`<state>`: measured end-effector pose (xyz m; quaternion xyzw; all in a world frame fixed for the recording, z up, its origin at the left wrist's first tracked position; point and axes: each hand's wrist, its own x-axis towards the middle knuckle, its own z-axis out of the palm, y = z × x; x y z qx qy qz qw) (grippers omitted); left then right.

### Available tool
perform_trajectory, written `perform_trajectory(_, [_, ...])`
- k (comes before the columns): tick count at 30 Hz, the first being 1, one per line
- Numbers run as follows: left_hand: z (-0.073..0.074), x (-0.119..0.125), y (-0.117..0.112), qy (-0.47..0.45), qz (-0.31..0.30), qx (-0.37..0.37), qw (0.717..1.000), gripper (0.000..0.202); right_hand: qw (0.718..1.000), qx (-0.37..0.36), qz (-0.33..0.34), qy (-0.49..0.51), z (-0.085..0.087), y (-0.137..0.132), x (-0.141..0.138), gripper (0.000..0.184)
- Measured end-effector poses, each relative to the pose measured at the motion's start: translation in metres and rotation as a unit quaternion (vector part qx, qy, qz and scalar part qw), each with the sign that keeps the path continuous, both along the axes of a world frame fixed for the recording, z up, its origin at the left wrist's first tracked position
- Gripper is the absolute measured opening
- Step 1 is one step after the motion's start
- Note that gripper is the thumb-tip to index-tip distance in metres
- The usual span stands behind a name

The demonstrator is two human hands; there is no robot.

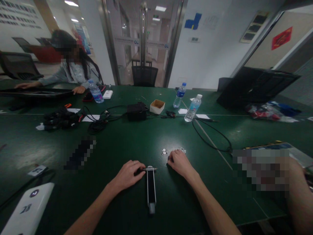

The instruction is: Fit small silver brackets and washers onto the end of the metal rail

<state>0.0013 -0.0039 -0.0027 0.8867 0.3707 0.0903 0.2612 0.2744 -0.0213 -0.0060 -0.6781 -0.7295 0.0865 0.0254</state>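
My left hand (131, 174) is closed, thumb and fingers pinching one end of a short metal rod (151, 169). The rod lies crosswise at the far end of a long narrow part (151, 189) with light metal sides, a dark middle and a grey block at its near end. My right hand (179, 160) rests on the table with its fingers curled together; whatever they pinch, if anything, is hidden. Small metal rings (164, 151), like nuts or washers, lie just left of its fingertips. More small pieces (182, 149) lie beyond its knuckles.
On the green table (117, 143) stand water bottles (193, 109), a small open box (157, 107) and a black adapter (136, 111) with cables. A white power bank (29, 209) lies front left. One person (75, 68) sits far left; another person's arm (297, 192) reaches in right.
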Motion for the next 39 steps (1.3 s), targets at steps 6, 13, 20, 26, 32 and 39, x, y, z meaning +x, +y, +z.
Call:
perform_trajectory(6, [-0.003,-0.001,0.0,0.001,0.002,0.0,1.0,0.023,0.998,-0.008,-0.017,0.062,0.001,-0.001,-0.001,0.014])
perform_trajectory(13, [-0.003,0.0,0.001,-0.002,0.002,-0.002,1.0,0.023,0.992,-0.023,-0.017,0.123,-0.004,-0.003,-0.001,0.019])
perform_trajectory(20, [-0.009,-0.003,0.004,-0.008,0.011,0.0,1.0,0.028,0.991,-0.017,0.022,0.133,0.0,-0.005,-0.004,0.019])
perform_trajectory(26, [-0.012,-0.005,0.006,-0.074,0.033,0.103,0.991,0.028,0.979,0.066,0.076,0.179,0.005,-0.009,-0.019,0.013])
perform_trajectory(32, [-0.01,0.004,-0.003,-0.178,-0.034,0.194,0.964,0.02,0.907,0.176,0.263,0.277,-0.007,-0.019,-0.051,0.017])
perform_trajectory(39, [-0.004,0.011,-0.012,-0.19,-0.067,0.175,0.964,0.02,0.861,0.237,0.31,0.327,-0.012,-0.023,-0.062,0.018])
